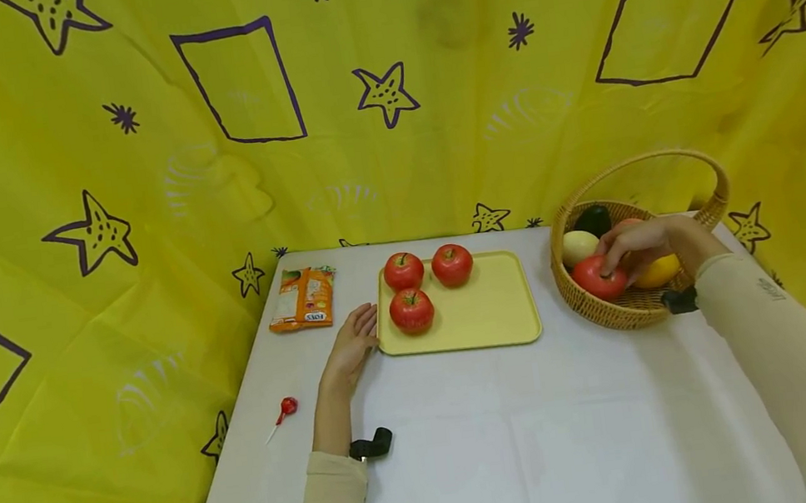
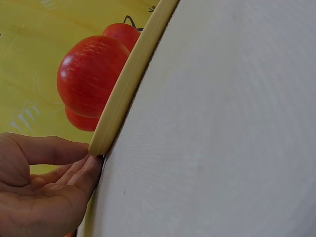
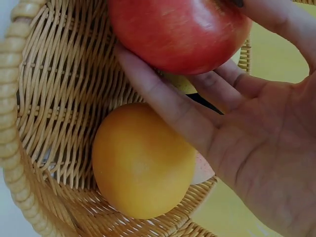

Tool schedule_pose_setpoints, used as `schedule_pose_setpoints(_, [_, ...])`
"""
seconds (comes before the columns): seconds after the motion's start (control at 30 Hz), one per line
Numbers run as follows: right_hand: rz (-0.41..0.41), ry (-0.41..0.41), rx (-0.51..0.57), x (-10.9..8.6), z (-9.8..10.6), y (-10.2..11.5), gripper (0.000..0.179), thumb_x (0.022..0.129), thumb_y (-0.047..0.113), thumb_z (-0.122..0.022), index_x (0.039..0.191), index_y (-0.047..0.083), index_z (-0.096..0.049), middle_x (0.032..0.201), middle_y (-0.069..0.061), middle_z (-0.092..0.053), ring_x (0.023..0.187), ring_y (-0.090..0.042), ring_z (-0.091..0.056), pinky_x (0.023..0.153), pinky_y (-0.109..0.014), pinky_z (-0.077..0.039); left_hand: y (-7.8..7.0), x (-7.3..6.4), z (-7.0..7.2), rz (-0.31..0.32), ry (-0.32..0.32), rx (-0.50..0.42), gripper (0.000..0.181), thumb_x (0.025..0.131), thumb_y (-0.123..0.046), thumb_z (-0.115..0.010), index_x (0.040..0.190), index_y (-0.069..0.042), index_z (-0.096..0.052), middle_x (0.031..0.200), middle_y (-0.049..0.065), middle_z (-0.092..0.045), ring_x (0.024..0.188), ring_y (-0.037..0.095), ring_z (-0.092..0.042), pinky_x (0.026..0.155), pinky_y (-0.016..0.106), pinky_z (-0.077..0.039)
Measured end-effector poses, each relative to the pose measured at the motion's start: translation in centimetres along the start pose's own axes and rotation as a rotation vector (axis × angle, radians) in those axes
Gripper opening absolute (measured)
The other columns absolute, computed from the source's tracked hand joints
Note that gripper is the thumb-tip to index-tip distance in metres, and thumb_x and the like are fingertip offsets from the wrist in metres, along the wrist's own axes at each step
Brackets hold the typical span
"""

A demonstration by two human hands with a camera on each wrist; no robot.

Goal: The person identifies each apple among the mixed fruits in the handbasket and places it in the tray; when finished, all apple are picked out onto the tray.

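In the head view my left hand (image 1: 349, 349) is at the left edge of a pale yellow tray (image 1: 485, 308). The left wrist view shows its thumb on the tray rim (image 2: 114, 113) and the fingers just under it, pinching the corner. Three red apples stand on the tray, one in front (image 1: 412, 312) and two behind. Over at the right, my right hand (image 1: 639, 243) reaches into a wicker basket (image 1: 607, 315) and grips a red apple (image 1: 592, 283). Thumb and fingers lie on opposite sides of this apple in the right wrist view.
Also in the basket are an orange-yellow fruit (image 3: 143, 163), a pale round one (image 1: 580, 248), a dark green one (image 1: 593, 220) and a partly hidden reddish one. Its handle arches above. An orange snack packet (image 1: 303, 299) and a red lollipop (image 1: 287, 407) lie on the left.
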State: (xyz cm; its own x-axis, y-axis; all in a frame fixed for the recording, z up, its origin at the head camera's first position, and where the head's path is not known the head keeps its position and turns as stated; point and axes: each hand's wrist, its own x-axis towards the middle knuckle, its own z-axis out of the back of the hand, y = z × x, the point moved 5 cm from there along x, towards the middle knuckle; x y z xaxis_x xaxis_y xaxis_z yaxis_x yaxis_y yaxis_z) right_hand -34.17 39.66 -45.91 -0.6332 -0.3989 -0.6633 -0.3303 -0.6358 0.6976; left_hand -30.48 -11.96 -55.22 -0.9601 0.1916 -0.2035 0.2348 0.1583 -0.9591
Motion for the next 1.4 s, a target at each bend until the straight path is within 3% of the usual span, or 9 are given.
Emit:
schedule_pose_setpoints(0.2, [0.084,0.034,0.019,-0.7,0.0,0.0,0.070,0.096,0.014,-0.067,0.155,-0.008,-0.036,0.140,-0.022,-0.047,0.112,-0.029,-0.060,0.095,-0.046,-0.061,0.1,-0.2,0.0,-0.001,0.006,0.005,0.081,0.086,0.028,-0.043,0.161,0.002,-0.025,0.168,0.022,-0.028,0.157,0.032,-0.026,0.127,0.041,-0.027])
schedule_pose_setpoints(0.37, [0.164,0.078,-0.006,-0.9,0.2,0.1,0.065,0.101,0.015,-0.064,0.156,-0.006,-0.036,0.137,-0.017,-0.051,0.113,-0.024,-0.061,0.097,-0.042,-0.059,0.0,-0.1,0.1,-0.013,0.003,-0.007,0.081,0.087,0.028,-0.043,0.161,0.002,-0.025,0.167,0.022,-0.028,0.157,0.032,-0.026,0.127,0.040,-0.026])
schedule_pose_setpoints(0.53, [0.234,0.042,-0.056,-1.8,0.3,0.8,0.067,0.101,0.020,-0.064,0.153,-0.010,-0.034,0.134,-0.011,-0.055,0.112,-0.018,-0.061,0.096,-0.036,-0.059,-0.1,0.0,0.1,-0.005,0.001,-0.007,0.081,0.087,0.028,-0.043,0.161,0.001,-0.025,0.167,0.021,-0.029,0.156,0.031,-0.027,0.127,0.039,-0.027])
schedule_pose_setpoints(0.87, [0.196,-0.081,-0.001,-3.4,-0.8,2.3,0.068,0.100,0.018,-0.065,0.152,-0.012,-0.034,0.131,-0.017,-0.058,0.109,-0.026,-0.066,0.095,-0.041,-0.061,0.1,0.2,0.1,0.004,-0.008,-0.012,0.082,0.086,0.028,-0.043,0.161,0.001,-0.026,0.167,0.020,-0.030,0.156,0.030,-0.027,0.127,0.039,-0.027])
schedule_pose_setpoints(1.1, [0.232,-0.126,0.040,-4.1,-1.6,3.5,0.067,0.104,0.019,-0.061,0.155,-0.013,-0.030,0.127,-0.013,-0.065,0.106,-0.023,-0.072,0.094,-0.042,-0.062,0.0,0.1,0.3,-0.004,-0.002,-0.004,0.081,0.086,0.029,-0.042,0.161,0.002,-0.025,0.167,0.022,-0.028,0.157,0.033,-0.026,0.127,0.041,-0.027])
schedule_pose_setpoints(1.4, [0.202,-0.206,0.060,-4.9,-3.3,4.4,0.068,0.103,0.025,-0.064,0.155,-0.007,-0.036,0.124,-0.009,-0.067,0.105,-0.023,-0.071,0.095,-0.042,-0.062,-0.2,0.0,0.2,0.003,-0.003,-0.022,0.081,0.087,0.028,-0.043,0.161,0.001,-0.026,0.167,0.020,-0.029,0.157,0.030,-0.026,0.128,0.039,-0.026])
